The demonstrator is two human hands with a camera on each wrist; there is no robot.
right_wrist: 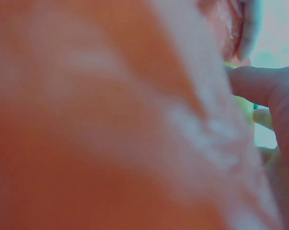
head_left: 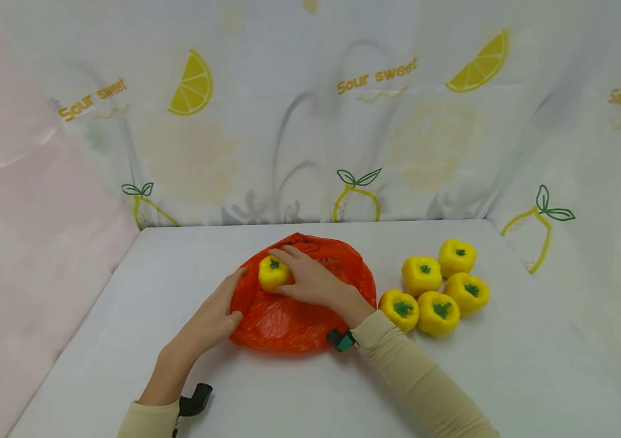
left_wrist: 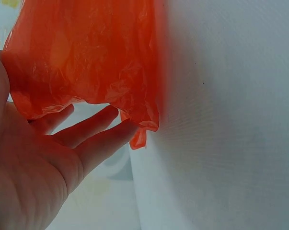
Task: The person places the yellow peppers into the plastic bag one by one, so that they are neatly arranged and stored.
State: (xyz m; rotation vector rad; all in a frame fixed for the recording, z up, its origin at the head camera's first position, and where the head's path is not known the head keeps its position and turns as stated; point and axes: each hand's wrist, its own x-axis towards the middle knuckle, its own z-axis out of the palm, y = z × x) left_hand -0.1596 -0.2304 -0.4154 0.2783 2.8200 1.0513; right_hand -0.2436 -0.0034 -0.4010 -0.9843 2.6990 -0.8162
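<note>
A red plastic bag [head_left: 288, 322] lies spread open on the white table. My right hand [head_left: 310, 277] grips a yellow bell pepper [head_left: 272, 275] with a green stem, thumb on the near side and fingers on the far side, over the bag's left part. Against the bag's left edge, my left hand [head_left: 217, 313] rests with its fingers spread and fairly straight. The left wrist view shows the fingers [left_wrist: 98, 143] of that hand touching the side of the bag [left_wrist: 86, 57]. Blurred red plastic fills most of the right wrist view, with only a sliver of the pepper [right_wrist: 245, 106] showing.
Several yellow bell peppers [head_left: 438, 313] stand clustered right of the bag, the nearest close to its edge. The white table [head_left: 266, 395] ends at a lemon-printed cloth [head_left: 299, 121] behind.
</note>
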